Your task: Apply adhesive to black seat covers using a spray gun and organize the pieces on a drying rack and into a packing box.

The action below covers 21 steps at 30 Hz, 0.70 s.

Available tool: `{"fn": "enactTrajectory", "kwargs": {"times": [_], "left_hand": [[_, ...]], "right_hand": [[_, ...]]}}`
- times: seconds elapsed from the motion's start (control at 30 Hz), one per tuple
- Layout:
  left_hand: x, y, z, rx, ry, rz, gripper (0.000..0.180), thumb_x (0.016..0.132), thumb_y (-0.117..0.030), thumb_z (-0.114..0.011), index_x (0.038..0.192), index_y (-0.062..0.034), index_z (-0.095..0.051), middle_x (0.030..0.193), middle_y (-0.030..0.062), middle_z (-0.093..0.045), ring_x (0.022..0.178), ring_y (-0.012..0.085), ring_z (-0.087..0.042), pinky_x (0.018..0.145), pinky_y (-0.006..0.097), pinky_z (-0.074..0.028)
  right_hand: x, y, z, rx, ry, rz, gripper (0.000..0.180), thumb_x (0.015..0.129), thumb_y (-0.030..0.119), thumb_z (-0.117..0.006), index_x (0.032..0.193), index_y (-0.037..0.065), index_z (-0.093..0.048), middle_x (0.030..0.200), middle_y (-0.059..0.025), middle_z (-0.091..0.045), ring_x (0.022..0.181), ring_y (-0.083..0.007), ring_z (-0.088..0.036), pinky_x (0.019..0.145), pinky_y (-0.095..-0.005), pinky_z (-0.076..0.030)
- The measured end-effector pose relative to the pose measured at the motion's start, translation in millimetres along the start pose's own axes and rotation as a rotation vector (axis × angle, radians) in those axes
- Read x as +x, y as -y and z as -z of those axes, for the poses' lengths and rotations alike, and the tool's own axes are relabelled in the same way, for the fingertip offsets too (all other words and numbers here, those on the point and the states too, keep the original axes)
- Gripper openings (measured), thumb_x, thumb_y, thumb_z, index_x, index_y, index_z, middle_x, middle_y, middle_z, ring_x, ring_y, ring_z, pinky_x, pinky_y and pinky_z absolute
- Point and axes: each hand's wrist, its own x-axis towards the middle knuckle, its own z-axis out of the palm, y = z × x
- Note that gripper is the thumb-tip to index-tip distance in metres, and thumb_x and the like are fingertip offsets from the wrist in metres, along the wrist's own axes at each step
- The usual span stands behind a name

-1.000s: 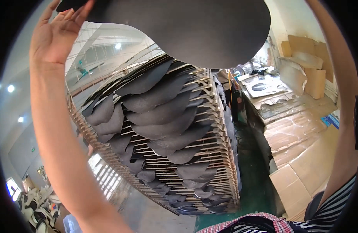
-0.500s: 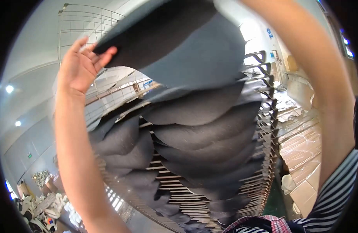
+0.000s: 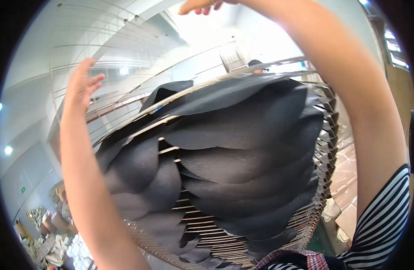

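Dark grey, curved flat sheets lie overlapped on the tiers of a tall wire rack. To the left of the rack's top, my left hand is raised with its fingers apart and nothing in it. My right hand reaches over from the right and is partly cut off by the upper edge. Its visible fingers are stretched out, and no object shows in them. Pale wire bars cross above the topmost sheet, below both hands.
Boxes and pale loose pieces are piled at the lower left. Wrapped tan stacks stand right of the rack. Beyond the rack's top, another person's head shows. A zigzag metal edge runs down the rack's right side.
The dark sheet that my left hand gripped has left it, and a sheet now lies atop the rack. My left hand moved slightly down and left; my right hand has come into view.
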Motion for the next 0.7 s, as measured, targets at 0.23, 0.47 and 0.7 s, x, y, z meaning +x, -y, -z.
{"fn": "enactTrajectory", "kwargs": {"times": [0.23, 0.47, 0.7], "left_hand": [[-177, -62, -67, -0.234, 0.425, -0.698, 0.058, 0.092, -0.037, -0.038, 0.131, 0.0053, -0.037, 0.134, 0.0235, -0.038, 0.122, 0.0362, -0.041, 0.103, 0.041, -0.029], [-418, -21, -243, -0.914, 1.023, -0.023, 0.056, 0.087, -0.031, -0.053, 0.13, 0.0041, -0.039, 0.123, 0.0224, -0.05, 0.114, 0.0379, -0.048, 0.101, 0.044, -0.033], [-701, -25, -464, -0.45, 1.429, 0.83, 0.046, 0.084, -0.011, -0.056, 0.127, -0.0003, -0.043, 0.121, 0.0133, -0.053, 0.1, 0.0209, -0.057, 0.084, 0.03, -0.045]], "right_hand": [[-256, -122, 37, -0.007, -0.37, 0.598, 0.051, 0.079, 0.014, -0.054, 0.125, -0.004, -0.04, 0.098, -0.0176, -0.06, 0.088, -0.029, -0.06, 0.085, -0.0379, -0.047], [-601, -392, -59, 0.076, -0.019, -0.393, 0.053, 0.077, 0.016, -0.06, 0.126, 0.005, -0.043, 0.119, -0.0182, -0.049, 0.106, -0.0345, -0.048, 0.093, -0.0422, -0.04], [-1030, -496, 89, -0.8, 0.194, -1.481, 0.059, 0.068, 0.017, -0.068, 0.121, 0.007, -0.045, 0.123, -0.0139, -0.046, 0.119, -0.0341, -0.039, 0.1, -0.0442, -0.033]]}}
